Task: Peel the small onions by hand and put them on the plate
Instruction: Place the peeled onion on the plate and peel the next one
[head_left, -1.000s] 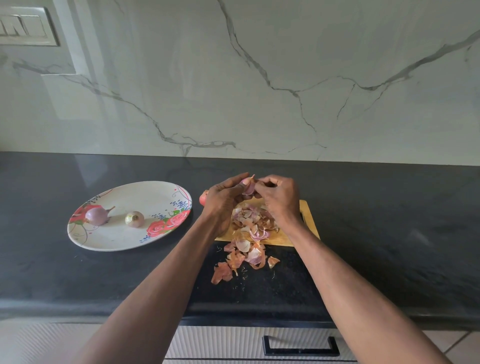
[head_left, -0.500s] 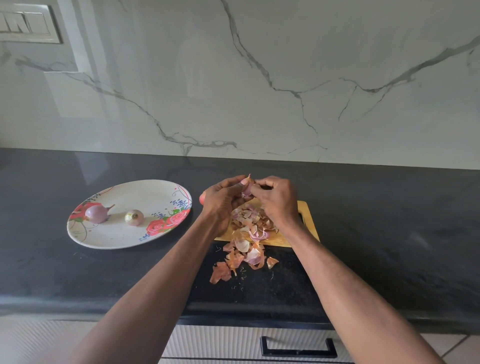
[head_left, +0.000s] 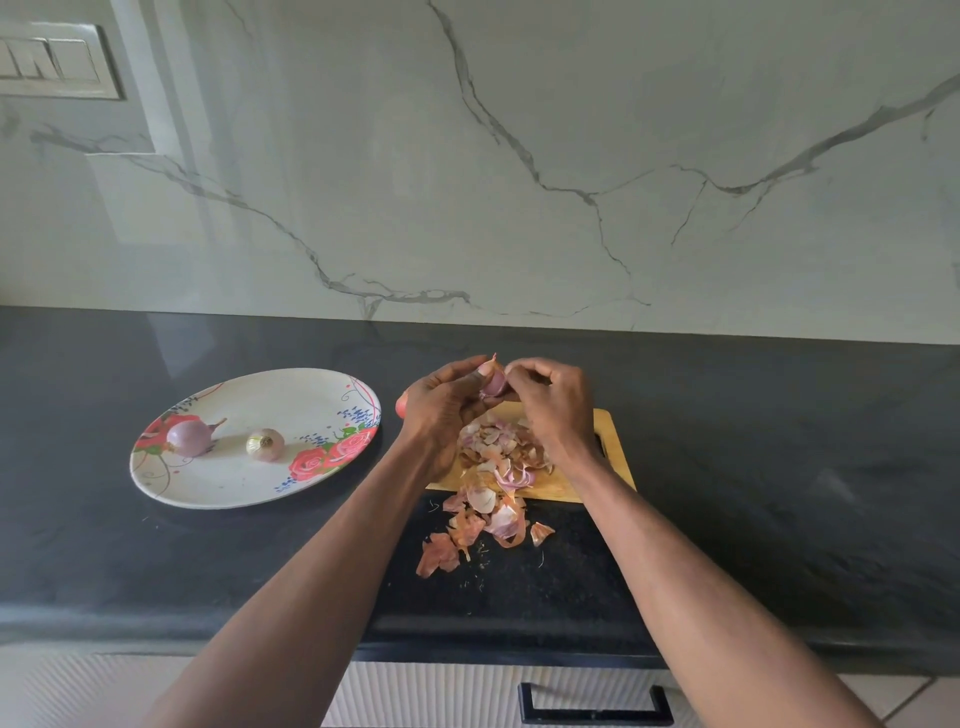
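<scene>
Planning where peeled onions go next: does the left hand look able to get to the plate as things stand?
Probably yes. The plate lies on the left hand's side with bare counter between, though that hand currently holds the onion.

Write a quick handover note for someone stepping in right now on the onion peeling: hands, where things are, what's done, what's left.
Left hand grips a small onion above the cutting board; right hand pinches at its skin.
Plate, left of the board: two onions, a purple one and a paler one.
Peels heaped on the board, spilling onto the counter.
Left: finish peeling the held onion, plate it. Something reddish shows behind the left hand; can't tell what.
</scene>
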